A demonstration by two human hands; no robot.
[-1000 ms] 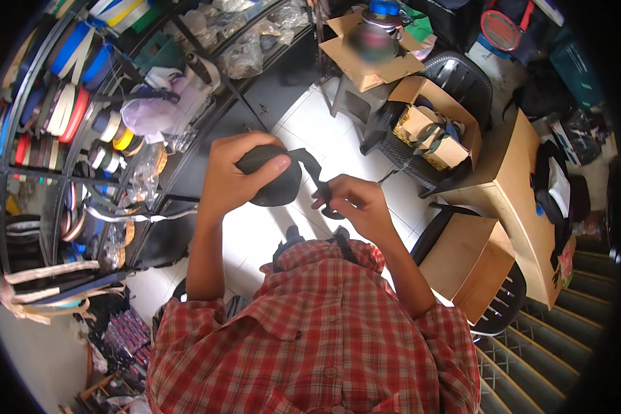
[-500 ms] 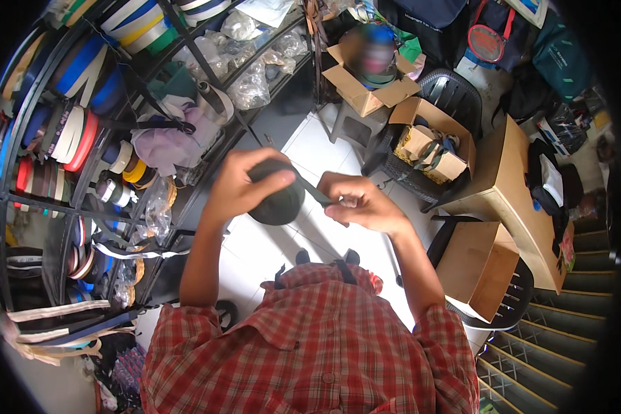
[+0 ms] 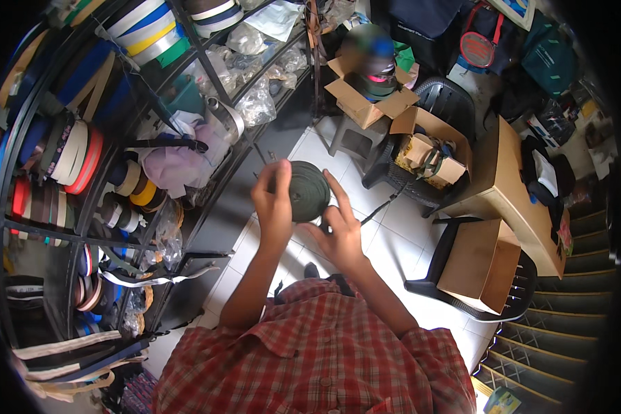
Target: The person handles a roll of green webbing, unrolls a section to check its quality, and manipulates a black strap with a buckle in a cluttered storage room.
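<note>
A flat, tightly wound roll of dark green webbing strap (image 3: 309, 193) is held upright in front of my chest, its coiled face turned up toward me. My left hand (image 3: 276, 196) grips its left edge, the thumb along the rim. On the opposite side, my right hand (image 3: 339, 228) has its fingers curved around the right and lower edge. Just past my right hand, a thin dark strip (image 3: 386, 205) slants away toward the chair; whether it joins the roll I cannot tell.
Black shelving (image 3: 83, 234) at left holds several coloured webbing rolls and plastic bags. An open box of strap pieces (image 3: 431, 155) sits on a dark chair. Another open carton (image 3: 477, 265) rests on a nearer chair. A box on a grey stool (image 3: 355, 134) stands farther off, over white floor tiles.
The roll has turned so its coiled face shows, and shifted right. My hands have come closer together; the right hand has gone from the strap's free end to the roll's edge.
</note>
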